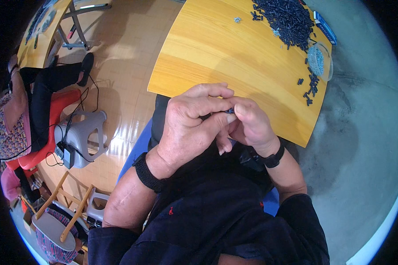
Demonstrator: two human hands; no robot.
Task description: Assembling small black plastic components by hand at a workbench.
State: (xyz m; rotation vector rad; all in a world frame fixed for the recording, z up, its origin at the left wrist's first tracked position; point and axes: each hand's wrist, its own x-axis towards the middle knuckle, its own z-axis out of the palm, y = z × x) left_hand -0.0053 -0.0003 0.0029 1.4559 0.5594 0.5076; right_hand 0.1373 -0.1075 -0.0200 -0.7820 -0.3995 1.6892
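My left hand (192, 121) and my right hand (252, 123) meet over my lap, just off the near edge of the wooden table (216, 48). Between their fingertips a bit of a small black plastic piece (230, 111) shows; most of it is hidden. Both hands are closed, thumbs and fingers pinched together around it. A big heap of similar small black pieces (287, 22) lies at the table's far right. More loose black pieces (313, 86) are scattered along the right edge.
A clear dish (316, 59) of tiny shiny bits stands by the heap, beside a blue box (325, 27). Few silvery bits (237, 20) lie further left. A grey stool (77, 137) with cables, a wooden-legged chair (62, 221) and a seated person (20, 106) are at left.
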